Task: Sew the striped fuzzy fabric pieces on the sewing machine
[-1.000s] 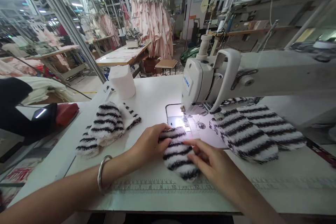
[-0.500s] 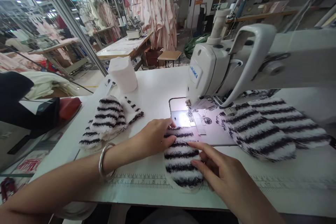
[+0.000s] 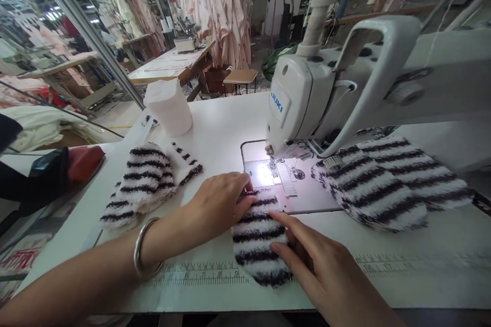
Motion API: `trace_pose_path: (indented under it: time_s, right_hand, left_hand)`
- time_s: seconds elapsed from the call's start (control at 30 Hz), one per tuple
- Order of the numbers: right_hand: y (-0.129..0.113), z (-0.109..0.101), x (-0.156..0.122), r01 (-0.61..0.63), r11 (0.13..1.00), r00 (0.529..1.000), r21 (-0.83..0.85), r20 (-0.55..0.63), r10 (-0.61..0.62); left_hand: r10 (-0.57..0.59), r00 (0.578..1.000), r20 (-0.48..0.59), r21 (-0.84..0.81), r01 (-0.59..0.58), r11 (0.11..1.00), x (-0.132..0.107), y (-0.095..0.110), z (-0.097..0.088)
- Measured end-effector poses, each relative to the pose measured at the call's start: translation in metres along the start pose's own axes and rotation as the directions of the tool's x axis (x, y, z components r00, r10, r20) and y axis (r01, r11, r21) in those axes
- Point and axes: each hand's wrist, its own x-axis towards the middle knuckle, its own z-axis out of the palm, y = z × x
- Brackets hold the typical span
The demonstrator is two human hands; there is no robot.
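Note:
A small fuzzy black-and-white striped fabric piece (image 3: pixel 258 237) lies flat on the white sewing table (image 3: pixel 226 127), just in front of the lit needle plate (image 3: pixel 274 176) of a white Juki sewing machine (image 3: pixel 307 97). My left hand (image 3: pixel 218 204), with a metal bangle on the wrist, rests on the piece's upper left edge with its fingers curled onto the fabric. My right hand (image 3: pixel 310 260) lies on the piece's right side, fingers stretched out and pressing it flat.
A pile of matching striped pieces (image 3: pixel 143 179) sits to the left, and another pile (image 3: pixel 383 179) lies right of the needle under the machine arm. A white roll (image 3: pixel 169 107) stands behind the left pile. A ruler strip (image 3: pixel 199 276) runs along the table's front edge.
The striped piece and both hands sit slightly nearer the table's front edge than a second ago. The view has shifted closer to the machine.

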Motion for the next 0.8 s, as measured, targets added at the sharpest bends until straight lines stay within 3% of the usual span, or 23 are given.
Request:
trace_pose_path:
  time_s: [0.27, 0.5, 0.8]
  right_hand:
    - [0.0, 0.013, -0.009, 0.183, 0.972, 0.976, -0.149, -0.091, -0.198]
    - [0.006, 0.026, -0.011, 0.152, 0.97, 0.967, -0.188, -0.176, -0.186]
    - [0.007, 0.024, -0.011, 0.147, 0.972, 0.96, -0.181, -0.211, -0.184]
  left_hand:
    - [-0.099, 0.991, 0.086, -0.194, 0.114, 0.974, 0.006, -0.007, -0.004]
    - [-0.16, 0.966, 0.2, -0.276, 0.213, 0.937, 0.013, -0.002, -0.009]
    - [-0.116, 0.981, 0.153, -0.298, 0.158, 0.941, 0.016, -0.006, -0.001]
